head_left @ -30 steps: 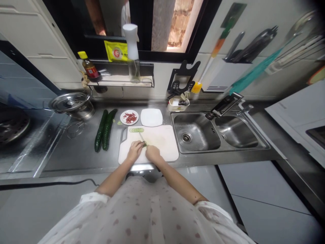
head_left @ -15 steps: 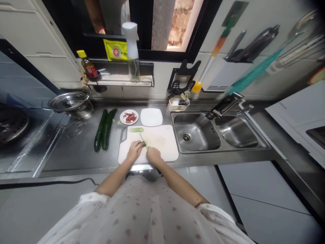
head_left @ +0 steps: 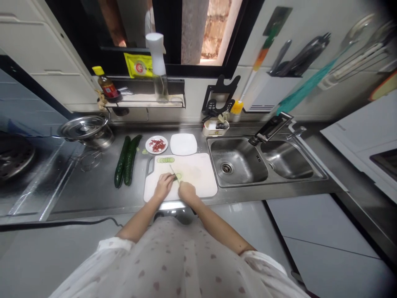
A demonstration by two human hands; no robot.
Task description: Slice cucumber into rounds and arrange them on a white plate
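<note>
On the white cutting board (head_left: 198,184), my left hand (head_left: 164,186) is closed around a short piece of cucumber (head_left: 174,177), most of it hidden under the fingers. My right hand (head_left: 187,192) grips a knife (head_left: 175,173) by its handle, and the blade stands against the cucumber's right end. A cut cucumber slice (head_left: 179,176) shows just right of the blade. Farther back on the board lies a row of overlapping cucumber slices (head_left: 165,160). Two whole cucumbers (head_left: 127,161) rest on the steel counter left of the board.
Behind the board stand a small plate (head_left: 149,149) of chopped red pieces and a white square plate (head_left: 183,144). A double sink (head_left: 242,182) lies to the right. A lidded steel pot (head_left: 104,138) is at the back left, with a wire rack (head_left: 89,161) before it.
A slice now shows more plainly to the right of the knife blade. Both hands keep nearly the same place on the board; the whole view has shifted slightly.
</note>
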